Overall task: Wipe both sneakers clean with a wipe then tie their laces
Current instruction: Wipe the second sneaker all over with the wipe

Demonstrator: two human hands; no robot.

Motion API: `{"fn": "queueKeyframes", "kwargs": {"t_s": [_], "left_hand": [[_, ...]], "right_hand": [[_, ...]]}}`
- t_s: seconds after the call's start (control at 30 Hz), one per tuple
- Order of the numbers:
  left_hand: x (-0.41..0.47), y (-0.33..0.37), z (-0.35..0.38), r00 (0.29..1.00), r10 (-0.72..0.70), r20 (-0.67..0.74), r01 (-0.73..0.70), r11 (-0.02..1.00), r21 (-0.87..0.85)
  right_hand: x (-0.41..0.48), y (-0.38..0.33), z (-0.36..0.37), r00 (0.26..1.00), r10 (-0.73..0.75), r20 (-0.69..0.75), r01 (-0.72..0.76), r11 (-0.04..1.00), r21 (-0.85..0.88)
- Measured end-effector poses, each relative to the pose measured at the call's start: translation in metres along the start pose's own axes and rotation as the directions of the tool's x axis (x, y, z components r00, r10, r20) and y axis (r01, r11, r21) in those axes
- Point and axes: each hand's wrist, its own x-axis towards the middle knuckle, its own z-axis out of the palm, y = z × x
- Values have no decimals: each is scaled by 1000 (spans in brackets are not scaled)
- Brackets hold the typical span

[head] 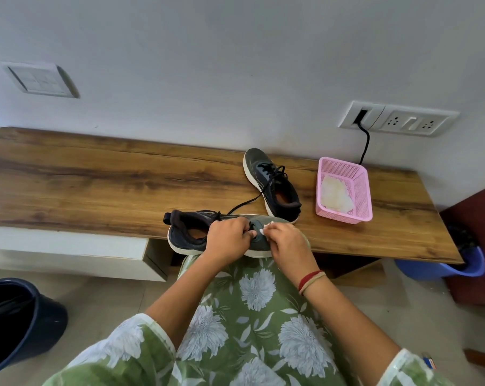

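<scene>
A dark grey sneaker (188,235) with a white sole lies across the wooden bench's (96,179) front edge, toe to the right. My left hand (230,239) grips its middle, fingers curled over the laces. My right hand (287,242) pinches a small white wipe (267,225) against the toe area. The second dark sneaker (272,185) stands further back on the bench, its black laces loose, one end trailing toward the near shoe.
A pink mesh basket (361,190) holding white wipes (336,197) sits right of the far sneaker. A black cable (365,146) hangs from the wall socket (397,121) behind it. A blue tub (458,267) stands on the floor at right, a dark bin (18,319) at left.
</scene>
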Motion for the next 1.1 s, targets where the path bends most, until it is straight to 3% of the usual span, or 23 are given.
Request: {"fn": "queueKeyframes", "kwargs": {"t_s": [0.2, 0.3, 0.37, 0.47, 0.57, 0.7, 0.8, 0.87, 0.93, 1.03, 1.1], "left_hand": [[7, 1, -5, 998, -19, 57, 21, 999, -39], [15, -2, -9, 989, -34, 143, 44, 997, -64], [23, -4, -14, 976, -42, 213, 60, 995, -78], [31, -7, -20, 958, -28, 287, 57, 994, -93], [33, -8, -22, 950, -37, 310, 70, 993, -96], [37, -10, -22, 943, -39, 332, 79, 991, -107], [39, -11, -25, 930, -33, 366, 95, 984, -152], [42, -12, -29, 916, -34, 399, 123, 972, -200], [46, -12, -33, 899, -38, 437, 155, 960, -235], [51, -11, -37, 873, -36, 486, 173, 955, -240], [53, -12, -39, 861, -43, 507, 189, 952, -240]], "right_hand": [[-9, 24, -17, 948, -267, 172, 299, 932, -203], [-10, 27, -39, 927, -253, 275, 325, 909, -260], [-5, 30, -43, 960, -177, 216, 232, 937, -262], [4, 16, -33, 986, -158, 62, 163, 982, -98], [3, 7, -16, 955, -258, 143, 270, 961, -68], [-7, 29, -24, 946, -260, 192, 293, 941, -170], [-5, 39, -38, 972, -139, 188, 186, 947, -261], [-1, 37, -39, 991, -102, 88, 117, 975, -191], [1, 21, -30, 983, -184, 8, 184, 977, -108], [2, 0, -8, 932, -359, 45, 362, 926, -112], [0, 9, -5, 920, -385, 75, 392, 911, -130]]}}
